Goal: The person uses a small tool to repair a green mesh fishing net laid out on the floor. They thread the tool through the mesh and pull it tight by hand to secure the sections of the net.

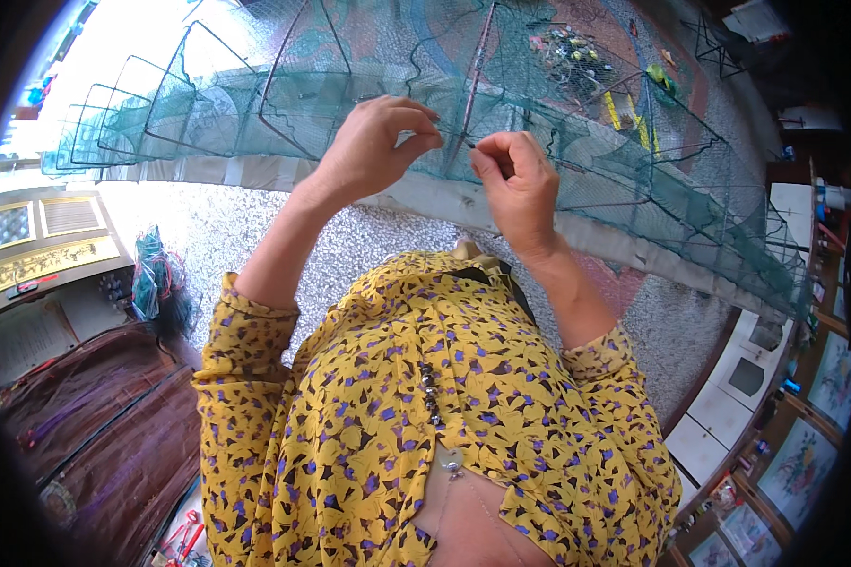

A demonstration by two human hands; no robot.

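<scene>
A long green mesh net trap (359, 94) with dark rectangular wire frames stretches across in front of me, along a pale ledge (624, 250). My left hand (373, 142) is held over the net, its thumb and forefinger curved with a gap between their tips; I see nothing in them. To its right, my right hand (522, 184) pinches thumb and forefinger together beside a dark frame rod (477, 66). A tiny dark tip shows at that pinch, too small to name. Any fine thread between the hands cannot be made out.
At left lie a bundle of green and red netting (153, 274) and a heap of brown mesh (104, 425). Beyond the trap are a pile of small pieces (577, 57) and a yellow object (622, 111). White cabinets (728, 397) stand at right.
</scene>
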